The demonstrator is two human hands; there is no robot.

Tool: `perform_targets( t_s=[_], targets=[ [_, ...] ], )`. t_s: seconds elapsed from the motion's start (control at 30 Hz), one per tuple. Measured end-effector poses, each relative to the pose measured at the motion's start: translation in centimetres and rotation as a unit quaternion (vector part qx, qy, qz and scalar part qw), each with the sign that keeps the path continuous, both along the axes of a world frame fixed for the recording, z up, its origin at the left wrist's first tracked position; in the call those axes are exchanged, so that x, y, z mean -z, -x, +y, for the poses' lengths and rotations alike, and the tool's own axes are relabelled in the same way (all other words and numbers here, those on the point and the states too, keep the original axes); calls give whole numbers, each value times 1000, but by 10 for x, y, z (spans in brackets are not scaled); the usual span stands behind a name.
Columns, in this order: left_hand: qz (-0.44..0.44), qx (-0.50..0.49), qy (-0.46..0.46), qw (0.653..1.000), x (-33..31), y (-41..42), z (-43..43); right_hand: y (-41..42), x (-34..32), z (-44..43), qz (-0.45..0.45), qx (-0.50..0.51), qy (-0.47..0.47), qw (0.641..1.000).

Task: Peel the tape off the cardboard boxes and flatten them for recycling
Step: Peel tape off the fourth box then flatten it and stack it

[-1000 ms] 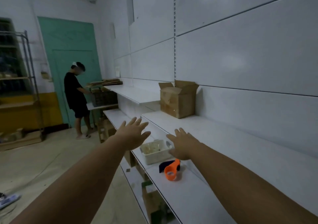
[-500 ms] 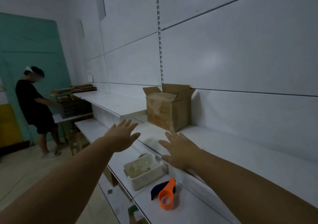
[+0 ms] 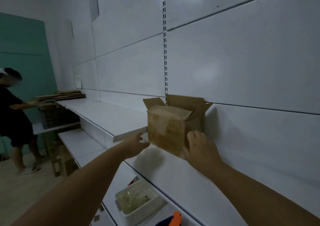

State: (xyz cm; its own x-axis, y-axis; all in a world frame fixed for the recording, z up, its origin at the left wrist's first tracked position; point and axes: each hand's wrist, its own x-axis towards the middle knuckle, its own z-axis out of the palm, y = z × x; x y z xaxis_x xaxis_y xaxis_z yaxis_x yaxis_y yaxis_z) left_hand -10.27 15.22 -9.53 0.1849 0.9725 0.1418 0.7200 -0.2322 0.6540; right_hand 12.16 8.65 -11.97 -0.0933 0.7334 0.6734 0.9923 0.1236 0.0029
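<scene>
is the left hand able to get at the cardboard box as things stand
Probably yes: the left hand is open just short of the cardboard box, with only shelf surface between them; the right hand touches its other side.
</scene>
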Motion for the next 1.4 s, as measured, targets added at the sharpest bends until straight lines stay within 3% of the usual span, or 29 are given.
perform_targets(
  t_s=[0.27,0.37,0.47,0.63,0.77,0.87,0.93,1.0,1.07,1.2,1.3,1.4],
  targets=[
    [-159,43,61,984,20,-6,69,-6,15,16,208,36,157,965],
    [-193,80,90,974,26,-11,79,1,17,18,260,40,174,949],
    [-293,96,98,946,25,-15,79,3,19,12,310,59,146,938],
    [-399,193,-12,896,-1,-5,57,-7,-25,-30,483,33,52,874],
    [-462,316,-118,820,-62,-10,39,12,-73,-73,548,11,8,836],
    [-431,359,-200,804,-110,-28,26,31,-91,-100,580,13,47,813],
    [-374,367,-226,821,-133,-49,19,42,-94,-115,603,7,109,790],
    [-228,394,-237,858,-142,-78,12,49,-95,-126,597,-4,141,790],
    [-79,398,-233,884,-137,-106,6,47,-97,-134,540,11,128,831],
    [-11,444,-131,886,-120,-137,4,13,-98,-145,323,130,92,933],
    [7,419,-88,904,-112,-151,12,-15,-94,-148,223,178,89,954],
    [15,399,-45,916,-111,-164,12,-34,-82,-145,203,178,33,962]
  ],
)
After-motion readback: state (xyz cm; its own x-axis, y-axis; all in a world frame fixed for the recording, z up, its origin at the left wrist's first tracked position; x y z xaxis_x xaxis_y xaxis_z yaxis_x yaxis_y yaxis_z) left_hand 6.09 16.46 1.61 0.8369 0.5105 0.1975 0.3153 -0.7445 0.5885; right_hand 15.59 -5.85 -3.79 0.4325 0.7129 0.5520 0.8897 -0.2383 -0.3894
